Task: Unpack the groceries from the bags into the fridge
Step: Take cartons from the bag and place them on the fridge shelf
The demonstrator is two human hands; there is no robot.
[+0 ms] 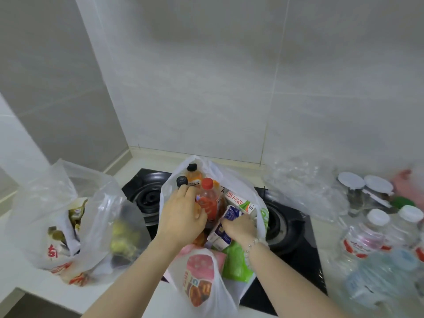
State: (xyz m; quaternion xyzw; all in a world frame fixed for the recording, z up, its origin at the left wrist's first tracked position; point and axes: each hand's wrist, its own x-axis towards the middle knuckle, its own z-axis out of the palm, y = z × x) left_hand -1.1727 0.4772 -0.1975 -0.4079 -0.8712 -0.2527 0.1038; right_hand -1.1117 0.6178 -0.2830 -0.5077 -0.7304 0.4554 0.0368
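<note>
Bag [199,274] of bottles and cartons stands open on the stove [291,249], centre of the frame, with both hands inside.
Left hand [183,212] lies among the bottles, fingers curled just under a black cap [182,181], thumb against the red-capped bottle [208,200] (whether it truly grips one I cannot tell). Right hand [239,227] holds the blue carton [223,232], fingers curled round it. Second bag [57,226] slumps at the left; water bottles [367,235] stand lower right.
</note>
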